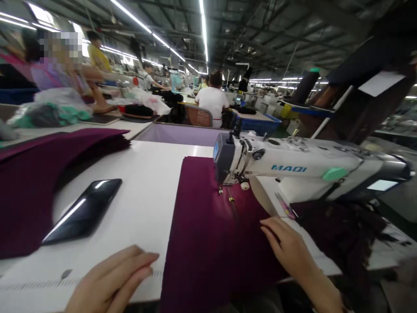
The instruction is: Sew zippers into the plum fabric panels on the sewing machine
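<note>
A burgundy fabric panel (208,243) lies flat on the white table, its far part under the head of a sewing machine (286,161). Near the needle, a zipper piece with a gold-coloured pull (231,199) rests on the panel. My left hand (112,278) is over the table just left of the panel's edge, fingers stretched out and nothing visible in them. At the panel's right edge is my right hand (288,245), thumb and fingers slightly apart and holding nothing visible. Whether its fingertips touch the cloth, I cannot tell.
A black phone (84,211) lies left on the table, beside a stack of burgundy panels (32,187). Pink-handled scissors (286,206) and dark crumpled cloth (342,230) are at the right. Beyond, a person in white (213,100) sits near a blue bin (257,124).
</note>
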{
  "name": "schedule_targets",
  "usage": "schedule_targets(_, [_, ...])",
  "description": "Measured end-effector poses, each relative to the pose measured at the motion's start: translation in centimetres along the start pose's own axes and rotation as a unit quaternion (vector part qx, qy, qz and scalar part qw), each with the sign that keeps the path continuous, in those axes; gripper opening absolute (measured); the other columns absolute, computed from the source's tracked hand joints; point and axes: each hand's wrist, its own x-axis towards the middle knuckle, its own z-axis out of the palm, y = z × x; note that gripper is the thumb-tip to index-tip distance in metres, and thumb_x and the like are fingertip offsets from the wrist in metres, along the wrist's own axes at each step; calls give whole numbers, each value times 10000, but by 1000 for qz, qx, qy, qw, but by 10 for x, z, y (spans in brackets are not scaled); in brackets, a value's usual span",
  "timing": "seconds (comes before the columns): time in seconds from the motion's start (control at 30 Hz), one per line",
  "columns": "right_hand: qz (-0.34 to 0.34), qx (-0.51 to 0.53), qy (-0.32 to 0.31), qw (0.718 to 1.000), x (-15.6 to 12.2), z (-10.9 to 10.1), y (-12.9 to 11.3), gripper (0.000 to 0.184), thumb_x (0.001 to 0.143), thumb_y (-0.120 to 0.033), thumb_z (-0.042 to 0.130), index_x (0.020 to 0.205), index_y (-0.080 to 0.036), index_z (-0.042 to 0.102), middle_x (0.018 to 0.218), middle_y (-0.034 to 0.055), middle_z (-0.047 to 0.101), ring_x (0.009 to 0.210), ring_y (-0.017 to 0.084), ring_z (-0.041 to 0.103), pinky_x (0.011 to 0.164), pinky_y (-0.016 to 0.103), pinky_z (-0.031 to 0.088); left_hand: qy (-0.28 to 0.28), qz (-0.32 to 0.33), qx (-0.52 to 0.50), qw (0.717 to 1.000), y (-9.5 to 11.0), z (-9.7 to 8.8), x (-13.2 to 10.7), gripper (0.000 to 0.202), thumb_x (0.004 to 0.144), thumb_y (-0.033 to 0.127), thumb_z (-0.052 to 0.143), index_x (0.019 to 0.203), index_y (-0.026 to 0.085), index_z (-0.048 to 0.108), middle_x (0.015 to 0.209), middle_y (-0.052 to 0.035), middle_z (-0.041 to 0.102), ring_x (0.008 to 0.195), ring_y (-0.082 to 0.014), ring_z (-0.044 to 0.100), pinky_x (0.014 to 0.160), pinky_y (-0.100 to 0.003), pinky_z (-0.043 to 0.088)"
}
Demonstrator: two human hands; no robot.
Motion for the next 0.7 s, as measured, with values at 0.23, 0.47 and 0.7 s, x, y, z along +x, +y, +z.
schedule_targets(0.23, [0, 13, -94, 996, 2, 1, -5, 306, 876, -193, 420, 1168, -174, 508, 1197, 89, 511, 1124, 210, 457, 963, 436, 386, -280, 161, 14, 946, 79, 53, 104, 222, 870, 235, 484, 1066, 224, 587, 1072, -47, 595, 931, -179, 588, 829, -279, 485])
schedule_targets(0.47, [29, 0, -218, 976, 8, 11, -8, 438, 874, -224, 448, 1308, -233, 394, 1382, 56, 325, 1280, 242, 267, 1015, 534, 264, -295, 200, 123, 926, 73, 118, 112, 487, 757, 312, 655, 1184, 128, 510, 1241, -161, 505, 1133, -287, 486, 965, -421, 395])
schedule_targets(0.7, [27, -22, -208, 977, 3, 17, -15, 452, 871, -246, 451, 1317, -240, 380, 1378, 49, 329, 1270, 241, 292, 997, 530, 300, -286, 212, 136, 925, 54, 127, 108, 644, 738, 462, 622, 1258, 131, 434, 1326, -202, 413, 1229, -312, 382, 997, -474, 341])
